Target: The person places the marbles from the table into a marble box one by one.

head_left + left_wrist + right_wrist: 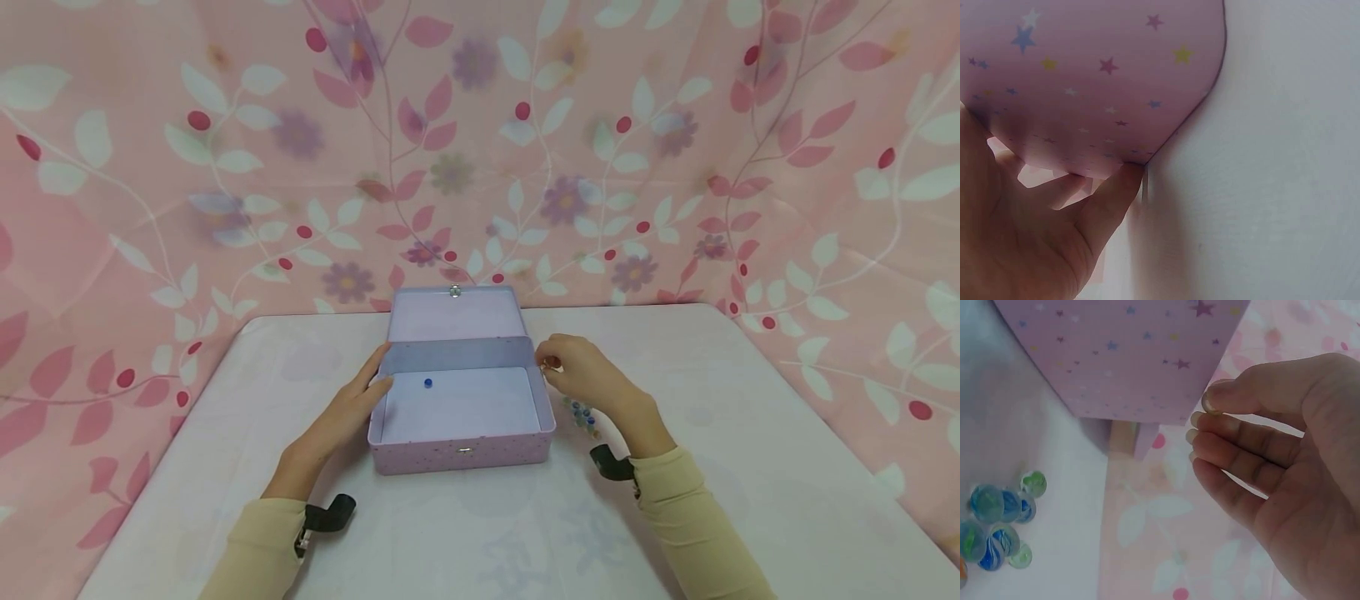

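Observation:
A lilac metal box (461,454) with a star pattern stands on the table, its hinged lid (456,312) raised at the back. Inside, toward the left, lies one blue marble (428,383). My left hand (347,412) grips the box's left wall, thumb at the rim and fingers along the outer side. At the right rim is my right hand (588,373), thumb and fingertips together, pinching what looks like a small marble, mostly hidden by the fingers. Glass marbles (991,547) in blue, green and orange lie in a cluster on the table below that hand.
A white cloth (480,542) covers the table. Behind the box hangs a pink floral curtain (480,167), which continues along both sides. A black wrist camera (330,514) sits on the left sleeve and another wrist camera (611,463) on the right.

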Demonstrator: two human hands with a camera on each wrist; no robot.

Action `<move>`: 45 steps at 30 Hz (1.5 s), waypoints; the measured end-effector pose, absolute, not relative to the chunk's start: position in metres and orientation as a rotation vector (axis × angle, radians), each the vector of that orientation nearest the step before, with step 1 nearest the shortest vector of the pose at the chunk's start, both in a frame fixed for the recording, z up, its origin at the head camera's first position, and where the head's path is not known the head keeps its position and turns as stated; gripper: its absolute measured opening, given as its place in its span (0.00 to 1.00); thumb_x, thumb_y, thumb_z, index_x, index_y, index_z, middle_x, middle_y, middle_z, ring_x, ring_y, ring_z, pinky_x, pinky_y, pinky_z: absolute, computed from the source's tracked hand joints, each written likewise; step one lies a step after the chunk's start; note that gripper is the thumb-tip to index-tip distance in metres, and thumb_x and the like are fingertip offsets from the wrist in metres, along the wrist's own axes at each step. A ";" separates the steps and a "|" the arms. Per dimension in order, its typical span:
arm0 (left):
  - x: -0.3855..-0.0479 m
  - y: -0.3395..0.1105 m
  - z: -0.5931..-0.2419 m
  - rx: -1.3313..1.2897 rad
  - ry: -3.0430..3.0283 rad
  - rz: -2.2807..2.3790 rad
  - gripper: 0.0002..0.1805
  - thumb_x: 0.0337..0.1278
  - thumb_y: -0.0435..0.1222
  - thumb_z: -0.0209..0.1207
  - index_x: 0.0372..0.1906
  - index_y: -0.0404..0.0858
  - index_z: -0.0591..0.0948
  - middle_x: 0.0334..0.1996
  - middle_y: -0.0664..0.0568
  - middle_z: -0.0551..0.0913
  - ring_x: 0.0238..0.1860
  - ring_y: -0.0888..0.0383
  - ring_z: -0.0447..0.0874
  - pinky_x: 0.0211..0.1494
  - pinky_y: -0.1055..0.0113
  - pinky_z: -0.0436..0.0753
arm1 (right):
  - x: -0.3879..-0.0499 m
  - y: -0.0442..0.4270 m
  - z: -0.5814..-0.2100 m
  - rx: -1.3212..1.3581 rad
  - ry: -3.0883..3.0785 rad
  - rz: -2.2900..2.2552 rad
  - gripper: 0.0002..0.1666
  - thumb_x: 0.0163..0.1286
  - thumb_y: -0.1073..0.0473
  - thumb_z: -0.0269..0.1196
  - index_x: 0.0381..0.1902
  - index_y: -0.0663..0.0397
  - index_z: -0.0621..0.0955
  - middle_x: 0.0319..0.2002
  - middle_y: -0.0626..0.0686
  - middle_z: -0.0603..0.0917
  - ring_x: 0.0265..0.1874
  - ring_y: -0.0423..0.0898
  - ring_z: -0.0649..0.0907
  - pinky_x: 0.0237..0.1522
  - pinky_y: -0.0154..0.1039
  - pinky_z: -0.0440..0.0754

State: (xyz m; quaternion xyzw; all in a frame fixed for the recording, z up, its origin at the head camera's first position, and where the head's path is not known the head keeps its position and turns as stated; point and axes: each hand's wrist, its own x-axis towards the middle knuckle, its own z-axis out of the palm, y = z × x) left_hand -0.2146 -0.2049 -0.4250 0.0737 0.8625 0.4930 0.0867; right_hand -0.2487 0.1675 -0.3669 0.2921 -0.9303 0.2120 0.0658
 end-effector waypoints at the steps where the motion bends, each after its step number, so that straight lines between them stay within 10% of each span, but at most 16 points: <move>1: -0.215 -0.205 -0.425 0.219 2.571 1.469 0.35 0.74 0.59 0.41 0.78 0.69 0.41 0.82 0.50 0.42 0.81 0.39 0.41 0.74 0.30 0.53 | -0.248 0.166 -0.367 0.894 -2.792 0.639 0.06 0.63 0.68 0.65 0.37 0.54 0.85 0.31 0.47 0.81 0.33 0.45 0.77 0.38 0.38 0.79; 45: -0.216 -0.206 -0.428 0.227 2.595 1.461 0.33 0.76 0.56 0.40 0.78 0.69 0.42 0.82 0.48 0.43 0.81 0.38 0.41 0.75 0.30 0.52 | -0.225 0.111 -0.389 1.111 -2.866 0.425 0.09 0.64 0.70 0.62 0.35 0.53 0.86 0.34 0.47 0.83 0.35 0.42 0.80 0.40 0.39 0.82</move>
